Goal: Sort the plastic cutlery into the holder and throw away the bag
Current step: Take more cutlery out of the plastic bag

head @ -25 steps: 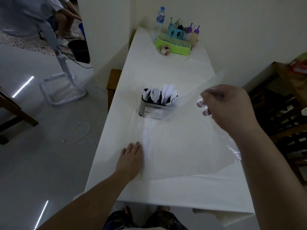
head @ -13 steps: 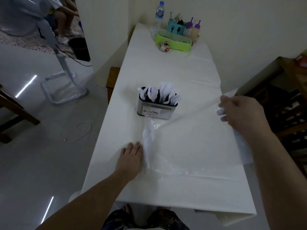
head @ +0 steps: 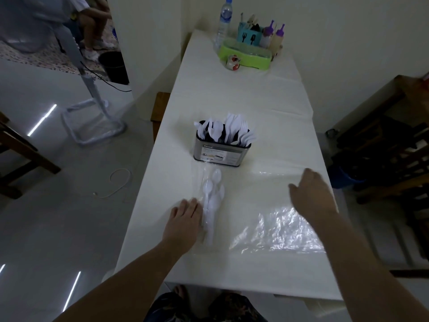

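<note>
While the bag (head: 274,226) lies flat on the desk (head: 232,94), spoons (head: 212,201) inside it near the holder (head: 221,152), left hand (head: 185,219) rests flat beside them; right hand (head: 311,194) hovers with loose fingers. Best pin the bag, then draw spoons out handle-first.

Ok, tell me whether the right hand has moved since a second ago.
Yes. The right hand came down from level with the holder to the bag.

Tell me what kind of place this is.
Probably a small eatery or a home dining corner. A long table with a white cover carries a condiment set with squeeze bottles, a water bottle and a metal holder full of plastic cutlery.
</note>
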The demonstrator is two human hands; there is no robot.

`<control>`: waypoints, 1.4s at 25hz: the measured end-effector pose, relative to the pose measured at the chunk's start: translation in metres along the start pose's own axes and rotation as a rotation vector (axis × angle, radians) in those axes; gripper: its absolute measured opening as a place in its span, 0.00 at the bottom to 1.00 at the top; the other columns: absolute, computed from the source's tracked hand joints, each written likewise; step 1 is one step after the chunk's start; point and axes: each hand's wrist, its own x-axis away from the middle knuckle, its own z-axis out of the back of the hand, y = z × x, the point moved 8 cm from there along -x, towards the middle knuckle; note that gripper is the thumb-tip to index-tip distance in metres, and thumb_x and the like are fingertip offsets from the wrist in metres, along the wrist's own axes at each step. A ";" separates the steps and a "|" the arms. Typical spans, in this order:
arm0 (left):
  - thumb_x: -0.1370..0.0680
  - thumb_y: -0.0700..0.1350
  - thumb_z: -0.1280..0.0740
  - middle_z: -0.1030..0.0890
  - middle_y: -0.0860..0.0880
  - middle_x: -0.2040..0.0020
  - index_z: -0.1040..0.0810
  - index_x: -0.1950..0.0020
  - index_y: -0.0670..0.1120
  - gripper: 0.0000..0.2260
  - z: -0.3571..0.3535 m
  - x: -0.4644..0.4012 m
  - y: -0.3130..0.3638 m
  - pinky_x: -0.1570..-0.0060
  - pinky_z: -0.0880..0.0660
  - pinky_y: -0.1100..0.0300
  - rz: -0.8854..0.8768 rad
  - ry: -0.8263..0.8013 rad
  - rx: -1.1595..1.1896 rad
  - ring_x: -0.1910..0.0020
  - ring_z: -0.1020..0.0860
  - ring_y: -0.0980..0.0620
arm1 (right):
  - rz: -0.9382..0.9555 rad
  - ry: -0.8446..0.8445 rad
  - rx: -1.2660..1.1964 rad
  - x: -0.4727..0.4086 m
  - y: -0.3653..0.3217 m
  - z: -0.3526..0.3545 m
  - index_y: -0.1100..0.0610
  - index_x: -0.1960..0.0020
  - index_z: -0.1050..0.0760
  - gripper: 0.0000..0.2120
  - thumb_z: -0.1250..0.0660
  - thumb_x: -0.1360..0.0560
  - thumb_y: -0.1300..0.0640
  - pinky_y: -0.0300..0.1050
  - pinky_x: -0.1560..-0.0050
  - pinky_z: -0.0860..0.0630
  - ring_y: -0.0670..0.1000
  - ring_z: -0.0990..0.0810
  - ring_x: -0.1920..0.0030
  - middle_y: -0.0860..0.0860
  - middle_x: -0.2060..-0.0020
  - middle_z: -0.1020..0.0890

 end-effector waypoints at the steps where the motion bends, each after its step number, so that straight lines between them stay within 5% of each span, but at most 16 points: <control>1: 0.18 0.45 0.45 0.52 0.44 0.19 0.53 0.20 0.44 0.29 0.000 0.000 0.000 0.23 0.49 0.43 -0.004 0.002 0.007 0.21 0.53 0.39 | 0.071 -0.027 -0.030 0.007 -0.019 -0.017 0.71 0.30 0.38 0.26 0.37 0.20 0.54 0.54 0.36 0.29 0.64 0.27 0.37 0.67 0.36 0.28; 9: 0.17 0.44 0.43 0.51 0.45 0.19 0.52 0.19 0.45 0.29 0.002 -0.002 -0.001 0.23 0.49 0.43 0.017 0.031 0.080 0.21 0.53 0.39 | 0.411 -0.221 -0.055 0.056 -0.129 -0.137 0.63 0.27 0.37 0.24 0.41 0.19 0.55 0.51 0.30 0.34 0.61 0.32 0.32 0.61 0.30 0.31; 12: 0.21 0.43 0.35 0.39 0.39 0.22 0.39 0.22 0.41 0.28 0.005 -0.002 -0.004 0.28 0.36 0.40 0.011 0.078 0.160 0.23 0.40 0.36 | 0.438 -0.236 -0.034 0.068 -0.154 -0.160 0.61 0.32 0.31 0.18 0.40 0.20 0.58 0.51 0.36 0.30 0.60 0.28 0.37 0.60 0.35 0.29; 15: 0.25 0.39 0.30 0.22 0.35 0.37 0.25 0.34 0.36 0.20 0.010 -0.004 -0.011 0.41 0.24 0.44 0.046 0.190 0.315 0.38 0.22 0.35 | 0.384 -0.260 -0.112 0.076 -0.173 -0.169 0.59 0.36 0.28 0.13 0.40 0.20 0.60 0.48 0.42 0.26 0.57 0.24 0.42 0.57 0.41 0.26; 22: 0.20 0.36 0.41 0.21 0.41 0.36 0.28 0.30 0.39 0.18 0.016 -0.014 -0.048 0.36 0.32 0.57 0.436 0.179 0.940 0.37 0.24 0.44 | 0.211 -0.366 -0.094 0.075 -0.200 -0.180 0.60 0.40 0.26 0.11 0.43 0.18 0.60 0.47 0.44 0.23 0.55 0.19 0.44 0.56 0.44 0.20; 35: 0.22 0.39 0.36 0.19 0.45 0.39 0.21 0.37 0.42 0.14 0.015 -0.016 -0.065 0.38 0.30 0.59 0.497 0.093 0.951 0.39 0.22 0.46 | 0.117 -0.407 -0.037 0.066 -0.213 -0.187 0.61 0.40 0.25 0.11 0.42 0.18 0.61 0.44 0.45 0.23 0.54 0.19 0.43 0.56 0.43 0.18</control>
